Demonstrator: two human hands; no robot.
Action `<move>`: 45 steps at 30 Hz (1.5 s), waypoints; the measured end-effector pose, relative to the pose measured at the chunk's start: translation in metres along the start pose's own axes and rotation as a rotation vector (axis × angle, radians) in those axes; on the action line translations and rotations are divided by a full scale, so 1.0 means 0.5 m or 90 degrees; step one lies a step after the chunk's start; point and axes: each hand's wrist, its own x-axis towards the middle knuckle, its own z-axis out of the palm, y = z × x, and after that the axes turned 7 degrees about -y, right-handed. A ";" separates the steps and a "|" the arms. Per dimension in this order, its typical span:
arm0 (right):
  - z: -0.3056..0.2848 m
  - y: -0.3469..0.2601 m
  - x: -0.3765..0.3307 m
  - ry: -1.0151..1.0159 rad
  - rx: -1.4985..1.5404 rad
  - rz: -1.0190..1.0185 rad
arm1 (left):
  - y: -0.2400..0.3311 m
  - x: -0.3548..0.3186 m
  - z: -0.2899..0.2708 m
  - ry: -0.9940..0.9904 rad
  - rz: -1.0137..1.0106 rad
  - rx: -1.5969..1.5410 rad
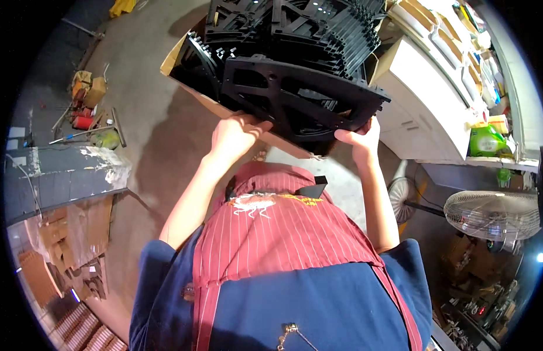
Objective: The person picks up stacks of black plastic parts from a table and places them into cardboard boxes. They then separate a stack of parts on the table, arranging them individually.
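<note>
A black plastic frame (265, 82) with large cut-out openings is tilted at the near side of a cardboard box (204, 100). My right hand (363, 140) grips its right end, thumb on the near face and the other fingers mostly hidden behind. At the frame's lower left edge, my left hand (236, 139) has its fingers curled round it, close to the box's near wall. Stacked inside the box are several more black plastic frames (324, 35), packed in rows.
To the right of the box stands a white cabinet (420, 99) with trays on top. A green pack (485, 140) lies on a shelf edge, above a caged fan (491, 215). A grey ledge (66, 175) and loose clutter (87, 111) lie at left.
</note>
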 end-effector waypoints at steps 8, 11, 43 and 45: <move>0.000 0.042 -0.007 0.063 0.034 -0.040 | -0.054 0.042 -0.054 -0.104 -0.074 -0.149; 0.001 0.032 -0.006 0.044 0.008 -0.019 | -0.087 0.049 -0.042 0.018 -0.016 -0.015; 0.079 -0.031 0.020 -0.083 -0.530 0.049 | -0.184 0.013 -0.137 0.256 0.224 0.302; 0.058 0.004 -0.004 -0.085 -0.576 0.022 | -0.143 0.032 -0.147 0.222 0.291 0.298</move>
